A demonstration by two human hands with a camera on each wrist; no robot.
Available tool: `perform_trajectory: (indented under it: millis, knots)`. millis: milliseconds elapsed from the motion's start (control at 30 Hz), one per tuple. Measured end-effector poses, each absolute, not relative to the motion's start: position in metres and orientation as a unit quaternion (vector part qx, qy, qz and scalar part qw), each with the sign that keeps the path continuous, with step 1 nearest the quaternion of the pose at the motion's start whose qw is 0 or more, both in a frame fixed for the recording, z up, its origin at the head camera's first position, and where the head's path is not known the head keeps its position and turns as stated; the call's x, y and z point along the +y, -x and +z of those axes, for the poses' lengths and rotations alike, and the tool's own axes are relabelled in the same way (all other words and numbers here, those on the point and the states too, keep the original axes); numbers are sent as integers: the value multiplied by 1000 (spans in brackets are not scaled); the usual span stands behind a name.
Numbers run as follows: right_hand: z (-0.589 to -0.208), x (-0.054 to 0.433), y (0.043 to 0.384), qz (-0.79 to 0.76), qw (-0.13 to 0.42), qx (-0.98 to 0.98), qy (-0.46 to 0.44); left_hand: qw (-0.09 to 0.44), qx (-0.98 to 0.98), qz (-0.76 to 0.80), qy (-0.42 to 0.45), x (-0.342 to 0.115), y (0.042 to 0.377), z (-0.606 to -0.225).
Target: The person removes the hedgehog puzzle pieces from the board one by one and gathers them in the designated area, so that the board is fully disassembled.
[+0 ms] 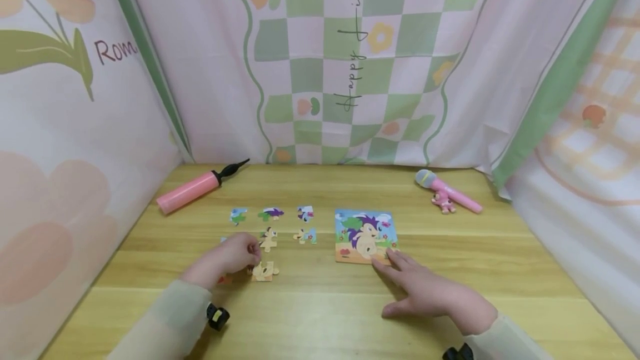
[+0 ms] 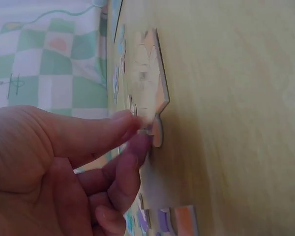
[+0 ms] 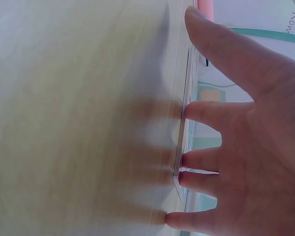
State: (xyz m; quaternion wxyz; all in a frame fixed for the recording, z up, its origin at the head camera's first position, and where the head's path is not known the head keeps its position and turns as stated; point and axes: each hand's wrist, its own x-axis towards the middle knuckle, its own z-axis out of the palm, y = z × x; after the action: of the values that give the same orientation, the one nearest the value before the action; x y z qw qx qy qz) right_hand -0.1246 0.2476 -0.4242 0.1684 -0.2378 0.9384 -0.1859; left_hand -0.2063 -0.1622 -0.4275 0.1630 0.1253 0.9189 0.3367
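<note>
Several loose jigsaw puzzle pieces lie in rough rows at the left of the table. My left hand (image 1: 237, 254) is over the front rows, fingers curled, thumb and index finger pinching at the edge of a tan puzzle piece (image 1: 264, 272). In the left wrist view the fingertips (image 2: 132, 123) meet right at that piece's knob. Two pieces, one with red on it (image 1: 225, 279), are partly hidden behind this hand. My right hand (image 1: 420, 288) is spread out, fingertips resting on the near right corner of a square hedgehog picture board (image 1: 365, 235); its thumb points out to the side.
Behind the pieces lies a pink hand pump (image 1: 190, 192) with a black nozzle. A pink toy microphone (image 1: 452, 193) with a small pink figure (image 1: 443, 202) is at the back right. Printed curtains (image 1: 345, 126) enclose the wooden table (image 1: 320, 321) at the back and sides.
</note>
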Motion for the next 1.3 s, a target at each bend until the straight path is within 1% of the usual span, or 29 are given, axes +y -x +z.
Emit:
perform_trajectory:
  millis: [133,300,500,733,933,1133,1300]
  knots:
    - [-423,247,123,-192,171,937,237,151,932,309,-113,-156,211,-421]
    - [-423,246,122,-192,169,938,234,144,934,309,-109,-140,218,-402]
    - [-424,247,122,-193,164,939,232,140,925,321,-149,-103,229,-392]
    - [-425,247,121,-194,160,939,235,138,912,334,-196,-39,238,-406]
    - [-427,249,123,-197,158,937,242,146,910,308,-238,12,236,-414]
    - [-427,250,124,-195,149,936,252,152,916,273,-253,48,236,-425]
    - [-428,249,124,-191,137,938,256,127,930,229,-259,72,231,-434]
